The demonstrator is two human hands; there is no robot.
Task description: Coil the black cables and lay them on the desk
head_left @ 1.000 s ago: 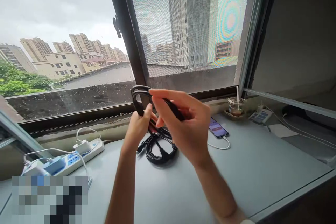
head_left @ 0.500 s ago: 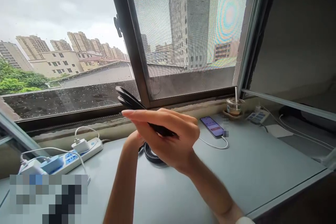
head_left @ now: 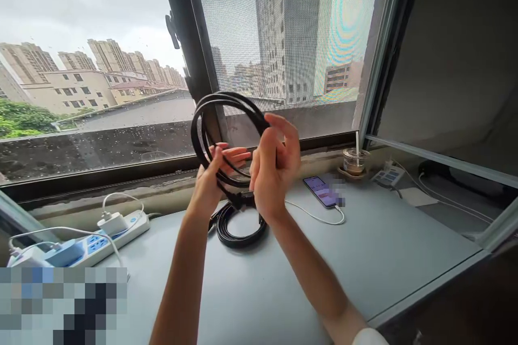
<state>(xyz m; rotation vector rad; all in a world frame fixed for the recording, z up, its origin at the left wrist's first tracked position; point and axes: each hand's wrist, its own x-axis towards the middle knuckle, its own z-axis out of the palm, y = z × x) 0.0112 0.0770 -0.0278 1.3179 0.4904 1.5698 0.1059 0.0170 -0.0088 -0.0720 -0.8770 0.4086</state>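
A looped black cable (head_left: 230, 97) is held up in front of the window, its loops facing me. My right hand (head_left: 272, 172) closes round the right side of the coil, fingers curled. On the lower left of the coil is my left hand (head_left: 207, 186), its thumb over the cable and its other fingers stretched behind the loops. A dark cable end (head_left: 239, 202) hangs below the held loops; its exact kind is hard to make out. Beneath both hands, a second black cable coil (head_left: 243, 241) lies flat on the table.
The pale table (head_left: 259, 302) runs to the window. A power strip (head_left: 133, 229) with white chargers is on the left. At right are a charging phone (head_left: 321, 191), a lidded cup with a straw (head_left: 354, 161) and another socket block (head_left: 387, 175). A blurred patch covers the lower left.
The coil has turned from nearly edge-on to facing me, its loops now spread in view. My right hand has swung upright, uncovering my left hand and the coil on the table.
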